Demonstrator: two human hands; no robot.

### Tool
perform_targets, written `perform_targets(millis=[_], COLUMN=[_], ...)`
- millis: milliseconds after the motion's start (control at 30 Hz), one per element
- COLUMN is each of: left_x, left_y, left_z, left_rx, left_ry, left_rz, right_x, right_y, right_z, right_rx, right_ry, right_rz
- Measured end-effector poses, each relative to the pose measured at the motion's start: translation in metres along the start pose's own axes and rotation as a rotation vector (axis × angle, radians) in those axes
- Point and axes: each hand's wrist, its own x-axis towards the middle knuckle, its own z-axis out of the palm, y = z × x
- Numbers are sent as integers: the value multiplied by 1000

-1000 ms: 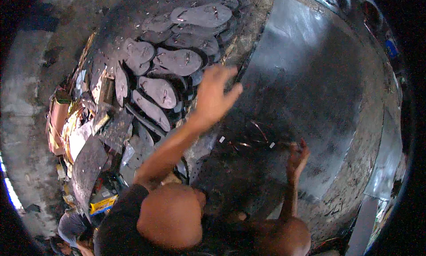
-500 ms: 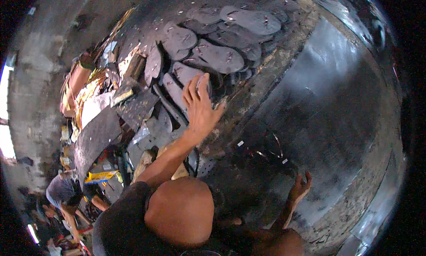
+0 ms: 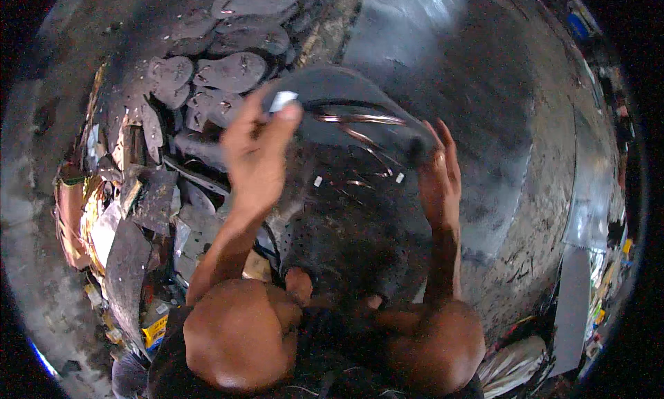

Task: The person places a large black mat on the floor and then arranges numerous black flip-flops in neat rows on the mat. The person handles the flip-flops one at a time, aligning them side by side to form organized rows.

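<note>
A black flip-flop (image 3: pixel 346 88) with shiny brown straps is held up in front of me, tilted and bowed along its length. My left hand (image 3: pixel 259 146) grips its left end, the thumb beside a white label (image 3: pixel 283 100). At the other end, my right hand (image 3: pixel 441 178) has its fingers along the edge, pressing on the sole. Below it, on the dark sheet between my knees, lies more dark footwear with brown straps (image 3: pixel 356 184) and small white labels (image 3: pixel 318 181); its outline blends into the sheet.
Several grey sole pieces with strap holes (image 3: pixel 232 72) are heaped at the upper left. Cut sheets, paper scraps and a yellow packet (image 3: pixel 156 332) clutter the left side. A shiny black sheet (image 3: pixel 477 88) spreads to the right, with a grey board (image 3: pixel 571 309) at far right.
My left hand has left the pile of soles and now grips a flip-flop. My right hand has risen from low down to its other end. The whole view has swung right.
</note>
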Motion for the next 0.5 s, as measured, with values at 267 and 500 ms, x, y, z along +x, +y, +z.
perform_targets(millis=[267, 500], left_x=[48, 59], left_y=[-141, -191], left_z=[80, 83], left_rx=[-418, 483], left_ry=[-261, -313], left_rz=[-371, -60], right_x=[52, 76], right_y=[34, 125], right_z=[-40, -79], right_rx=[-200, -596], right_ry=[-147, -76], right_rz=[299, 148])
